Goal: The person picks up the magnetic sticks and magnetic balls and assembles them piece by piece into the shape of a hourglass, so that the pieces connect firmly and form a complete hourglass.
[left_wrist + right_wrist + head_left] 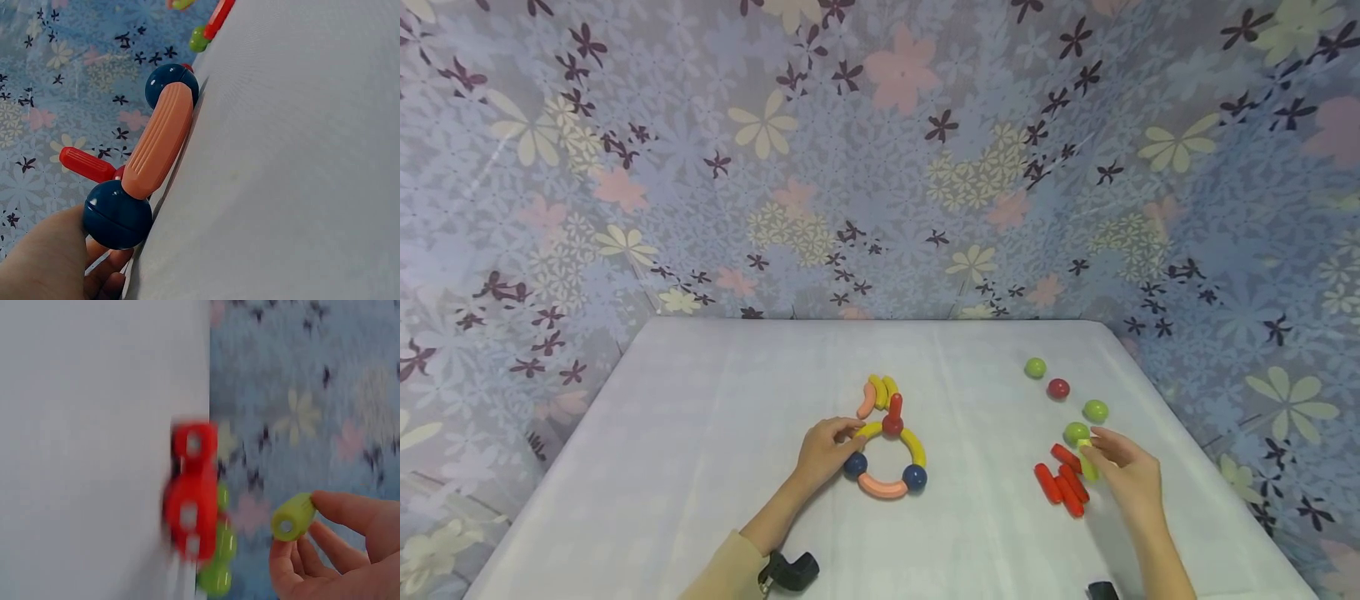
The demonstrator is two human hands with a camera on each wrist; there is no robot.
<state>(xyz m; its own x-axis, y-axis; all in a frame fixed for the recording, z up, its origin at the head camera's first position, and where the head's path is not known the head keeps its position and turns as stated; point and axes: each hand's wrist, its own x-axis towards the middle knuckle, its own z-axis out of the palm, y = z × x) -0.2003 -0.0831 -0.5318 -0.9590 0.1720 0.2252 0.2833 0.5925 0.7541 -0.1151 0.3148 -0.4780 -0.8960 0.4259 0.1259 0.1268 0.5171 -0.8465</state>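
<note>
A ring of two yellow curved pieces, a salmon curved piece (pixel 882 487) and balls lies mid-table; a red stick (pixel 896 407) points away from its red ball (pixel 892 426). My left hand (pixel 826 454) holds the ring's left side, by a dark blue ball (pixel 855 465); in the left wrist view the hand (pixel 50 259) is at the blue ball (pixel 117 214). My right hand (pixel 1126 473) pinches a yellow-green stick (pixel 1087 463) above the table at the right. The right wrist view shows the stick (pixel 294 517) between thumb and fingers of the hand (pixel 350 550).
Several red sticks (pixel 1048 483) lie left of my right hand. Green balls (pixel 1035 367) and a red ball (pixel 1058 388) are behind them. Beyond the ring lie a salmon piece (pixel 867 400) and two yellow pieces (pixel 877 391). A patterned cloth hangs behind the white table (pixel 737 383).
</note>
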